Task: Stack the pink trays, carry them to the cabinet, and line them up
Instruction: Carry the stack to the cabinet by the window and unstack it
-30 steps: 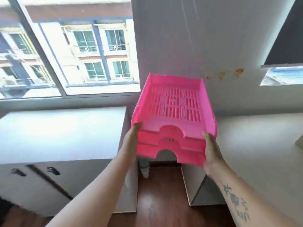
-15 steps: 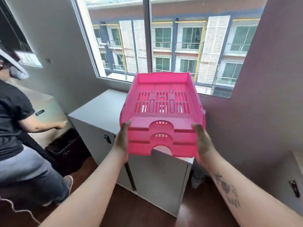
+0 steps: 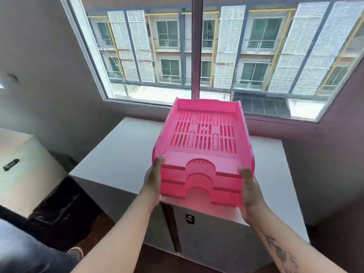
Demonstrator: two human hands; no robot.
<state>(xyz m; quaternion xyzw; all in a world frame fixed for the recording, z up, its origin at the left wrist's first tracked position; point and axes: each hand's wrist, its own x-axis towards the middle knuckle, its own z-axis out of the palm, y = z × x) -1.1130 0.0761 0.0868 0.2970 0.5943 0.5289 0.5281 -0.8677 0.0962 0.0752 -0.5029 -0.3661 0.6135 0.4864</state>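
Three pink trays (image 3: pixel 203 146) stacked; two hands; one cabinet (image 3: pixel 122 152); one window (image 3: pixel 197 52).

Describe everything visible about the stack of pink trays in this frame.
The stack of pink trays looks like glossy, slightly translucent plastic: three nested letter trays, each with an arched cut-out in its front wall. The top tray has a slotted floor and low side walls. The stack is held in the air over the grey cabinet below the window, near end tipped down. The left hand and right hand clasp its front corners.
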